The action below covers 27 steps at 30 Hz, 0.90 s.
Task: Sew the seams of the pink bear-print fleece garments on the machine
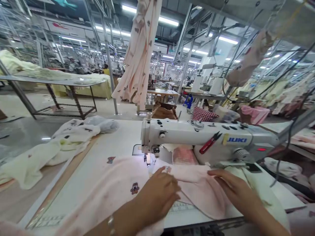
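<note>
Pale pink printed fabric (115, 178) spreads over the bed of a white sewing machine (179, 131), its edge running under the lit presser foot (147, 160). Just in front of the foot, my left hand (157, 193) is closed on the fabric, with finger and thumb at its edge. Farther right, my right hand (236, 188) pinches the same fabric near a folded strip. The cloth sags between and below my hands, over the table's front edge. The undersides of both hands' fingers are partly hidden.
Red-handled thread snips (210, 143) rest against the machine arm. Cream and printed cloth (46, 150) lies at the table's left edge. Pink printed fabric (140, 55) hangs beyond the machine. Thread cones (216, 86) stand behind, and a dark cable (290, 131) hangs at right.
</note>
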### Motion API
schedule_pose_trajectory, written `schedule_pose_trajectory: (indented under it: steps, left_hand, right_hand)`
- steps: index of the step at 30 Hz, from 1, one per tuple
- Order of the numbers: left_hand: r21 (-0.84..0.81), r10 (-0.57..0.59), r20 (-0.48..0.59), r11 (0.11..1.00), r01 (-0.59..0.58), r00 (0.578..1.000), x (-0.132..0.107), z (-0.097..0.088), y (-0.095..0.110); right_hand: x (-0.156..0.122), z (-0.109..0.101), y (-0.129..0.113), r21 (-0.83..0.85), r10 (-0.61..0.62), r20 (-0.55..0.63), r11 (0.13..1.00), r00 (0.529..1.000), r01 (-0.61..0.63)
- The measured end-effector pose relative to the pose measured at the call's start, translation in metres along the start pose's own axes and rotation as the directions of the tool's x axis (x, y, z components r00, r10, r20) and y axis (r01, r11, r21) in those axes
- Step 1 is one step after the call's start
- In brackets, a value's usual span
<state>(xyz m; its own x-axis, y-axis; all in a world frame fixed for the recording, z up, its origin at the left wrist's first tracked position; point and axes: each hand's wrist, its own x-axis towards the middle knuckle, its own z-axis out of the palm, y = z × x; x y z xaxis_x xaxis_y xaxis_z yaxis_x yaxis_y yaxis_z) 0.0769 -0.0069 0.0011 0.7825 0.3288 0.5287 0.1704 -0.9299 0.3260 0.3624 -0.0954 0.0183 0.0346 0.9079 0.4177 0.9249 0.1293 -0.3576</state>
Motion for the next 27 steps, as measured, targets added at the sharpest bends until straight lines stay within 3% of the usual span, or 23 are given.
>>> schedule_pose_trajectory:
  steps: [3,6,8,11,14,16,19,21,23,25,27]
  left_hand:
    - [0.081,-0.219,0.204,0.975,0.206,0.954,0.047,0.027,-0.026]
    - [0.094,-0.285,0.247,0.958,0.27,0.926,0.056,0.024,-0.03]
    - [0.074,-0.303,0.255,0.953,0.294,0.918,0.046,0.001,-0.019]
    - [0.058,-0.371,0.296,0.927,0.371,0.88,0.024,-0.051,0.003]
    - [0.281,-0.582,0.248,0.808,0.518,0.774,-0.008,-0.09,0.006]
    - [0.468,-0.664,0.12,0.693,0.547,0.738,-0.039,-0.095,-0.005]
    - [0.558,-0.612,0.041,0.67,0.49,0.79,-0.096,-0.077,-0.026]
    - [0.573,-0.563,0.051,0.693,0.437,0.825,-0.132,-0.058,-0.033]
    - [0.593,-0.54,0.052,0.693,0.409,0.84,-0.155,-0.045,-0.034]
    - [0.578,-0.534,0.043,0.703,0.415,0.844,-0.16,-0.041,-0.032]
    - [0.515,-0.531,0.04,0.737,0.438,0.846,-0.148,-0.043,-0.029]
  right_hand:
    - [0.018,0.027,0.004,0.014,-0.015,0.066,1.0,0.998,0.014]
    - [0.026,0.041,0.007,0.035,-0.023,0.102,0.999,0.995,0.019]
    - [0.024,0.039,-0.001,0.077,-0.042,0.104,0.996,0.994,0.034]
    - [0.018,0.035,-0.022,0.146,-0.097,0.112,0.986,0.989,0.08]
    - [0.014,0.046,-0.035,0.114,-0.216,0.19,0.974,0.958,0.196]
    - [0.01,0.06,-0.027,0.009,-0.289,0.229,0.956,0.93,0.294]
    - [0.0,0.071,0.012,-0.209,-0.275,0.205,0.925,0.94,0.316]
    - [-0.009,0.067,0.04,-0.35,-0.206,0.136,0.905,0.969,0.242]
    - [-0.015,0.058,0.052,-0.456,-0.153,0.031,0.877,0.988,0.15]
    - [-0.013,0.051,0.037,-0.423,-0.173,-0.008,0.893,0.985,0.153]
    - [-0.001,0.056,-0.003,-0.231,-0.207,0.015,0.951,0.978,0.205]
